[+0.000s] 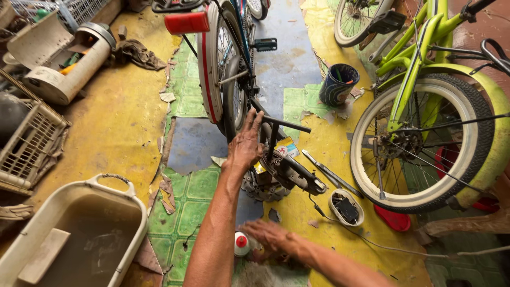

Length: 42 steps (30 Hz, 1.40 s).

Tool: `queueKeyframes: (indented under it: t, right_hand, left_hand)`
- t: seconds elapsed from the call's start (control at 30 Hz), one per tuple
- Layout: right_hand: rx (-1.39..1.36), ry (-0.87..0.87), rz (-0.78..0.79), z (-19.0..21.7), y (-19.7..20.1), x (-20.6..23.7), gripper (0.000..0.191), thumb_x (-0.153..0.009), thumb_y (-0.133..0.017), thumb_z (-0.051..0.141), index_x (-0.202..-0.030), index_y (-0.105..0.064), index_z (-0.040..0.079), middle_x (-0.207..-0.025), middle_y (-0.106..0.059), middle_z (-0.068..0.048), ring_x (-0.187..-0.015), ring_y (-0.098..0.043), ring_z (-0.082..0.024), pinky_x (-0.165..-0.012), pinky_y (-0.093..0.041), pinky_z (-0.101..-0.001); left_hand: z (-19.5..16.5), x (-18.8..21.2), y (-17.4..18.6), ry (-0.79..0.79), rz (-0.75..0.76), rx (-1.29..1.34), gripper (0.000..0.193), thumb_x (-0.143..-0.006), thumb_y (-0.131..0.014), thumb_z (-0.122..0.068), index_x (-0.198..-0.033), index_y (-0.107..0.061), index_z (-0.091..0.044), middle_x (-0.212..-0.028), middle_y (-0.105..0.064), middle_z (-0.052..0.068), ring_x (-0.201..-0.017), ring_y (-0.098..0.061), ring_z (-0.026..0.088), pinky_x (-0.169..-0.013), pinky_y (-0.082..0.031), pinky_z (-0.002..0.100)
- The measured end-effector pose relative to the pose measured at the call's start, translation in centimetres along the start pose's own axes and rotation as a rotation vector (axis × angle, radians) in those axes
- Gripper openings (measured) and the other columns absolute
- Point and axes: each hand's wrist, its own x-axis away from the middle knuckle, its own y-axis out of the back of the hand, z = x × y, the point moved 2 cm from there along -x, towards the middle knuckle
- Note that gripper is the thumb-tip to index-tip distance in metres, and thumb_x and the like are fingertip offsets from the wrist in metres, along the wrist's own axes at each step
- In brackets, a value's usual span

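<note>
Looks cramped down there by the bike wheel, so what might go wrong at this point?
The left hand rests against the tyre, close to the toothed sprocket; its fingers might get nicked. The right hand reaches low beside a small bottle and may knock it over. A thin cable trails across the floor, a possible snag.

A green bicycle, blue cup and grey tub stand about.

The black T-shaped tool stands upright on the toothed gear part on the floor. A small white bottle with a red cap stands nearby — closer to the camera.
</note>
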Motion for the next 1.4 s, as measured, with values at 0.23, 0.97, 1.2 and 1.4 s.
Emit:
queueKeyframes:
  t: [0.23,0.97,1.2,1.4]
  right_hand:
    - [-0.408,0.002,-0.448,0.4,-5.1,-1.5,0.081,-0.072,-0.090,0.033,-0.140,-0.052,0.013,-0.129,-0.066,-0.015,-0.124,-0.061,-0.038,-0.108,-0.044,-0.0479]
    - [-1.463,-0.528,-0.546,-2.5,1.7,-1.6,0.065,-0.071,-0.079,0.048,-0.115,-0.064,0.002,-0.092,-0.074,-0.012,-0.075,-0.077,-0.022,-0.059,-0.064,-0.0359]
    - [-1.642,-0.450,-0.567,-2.1,3.8,-1.6,0.055,-0.079,-0.077,0.049,-0.108,-0.067,0.002,-0.082,-0.072,-0.007,-0.061,-0.072,-0.016,-0.048,-0.059,-0.0296]
    - [-1.797,-0.446,-0.537,-2.3,4.5,-1.6,0.041,-0.081,-0.076,0.039,-0.103,-0.067,0.006,-0.080,-0.073,-0.004,-0.059,-0.071,-0.013,-0.049,-0.060,-0.0291]
  left_hand:
    - [-0.1,0.8,0.7,-0.075,-0.067,0.032,0.104,-0.079,-0.071,-0.005,-0.161,-0.014,-0.033,-0.171,-0.009,0.001,-0.129,-0.056,0.036,-0.102,-0.055,0.047]
    - [-0.2,0.6,0.9,0.004,0.013,0.050,0.097,-0.081,-0.059,-0.001,-0.161,-0.017,-0.034,-0.174,-0.007,-0.002,-0.128,-0.060,0.035,-0.105,-0.054,0.047]
    - [-0.3,0.8,0.9,-0.020,-0.019,0.052,0.098,-0.080,-0.061,-0.002,-0.161,-0.018,-0.034,-0.173,-0.008,-0.002,-0.129,-0.059,0.035,-0.105,-0.054,0.047]
    - [-0.5,0.8,1.1,-0.033,-0.043,0.059,0.096,-0.081,-0.066,-0.004,-0.160,-0.021,-0.032,-0.172,-0.010,-0.002,-0.129,-0.059,0.037,-0.102,-0.056,0.048]
